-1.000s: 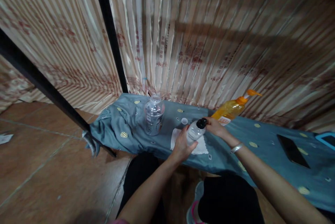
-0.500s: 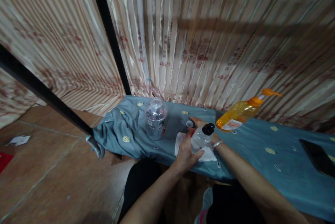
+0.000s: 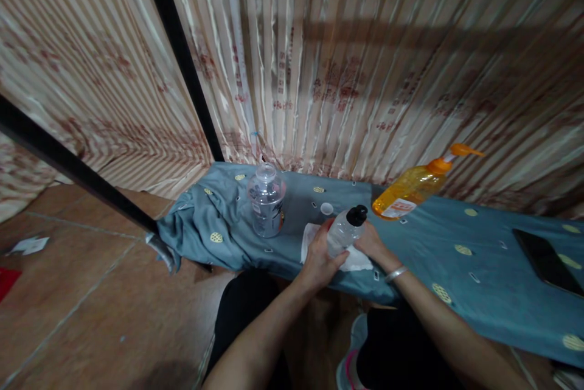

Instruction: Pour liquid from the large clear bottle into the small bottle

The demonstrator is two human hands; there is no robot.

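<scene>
A clear bottle with a black top [image 3: 344, 233] is tilted to the right in my left hand [image 3: 319, 261], whose fingers and thumb wrap round its lower body. My right hand [image 3: 373, 243], with a silver bracelet at the wrist, is at the far right side of this bottle. Its fingers are hidden behind the bottle, so I cannot see their grip. Beneath both hands lies a white tissue or cloth [image 3: 358, 262]. A small, round, whitish cap [image 3: 326, 208] rests on the blue-green sheet just beyond the bottle.
A larger clear plastic bottle [image 3: 267, 207] without a cap stands to the left. An orange pump bottle [image 3: 408, 190] is to the right, and a dark phone [image 3: 545, 261] lies farther right. The patterned sheet [image 3: 456, 280] covers the bench. Black poles [image 3: 182, 55] and a striped curtain [image 3: 337, 73] are behind.
My right hand has drawn back from beside the small cap to the bottle, leaving the cap in plain view. The black-topped bottle tilts a little more. The whole view has shifted slightly.
</scene>
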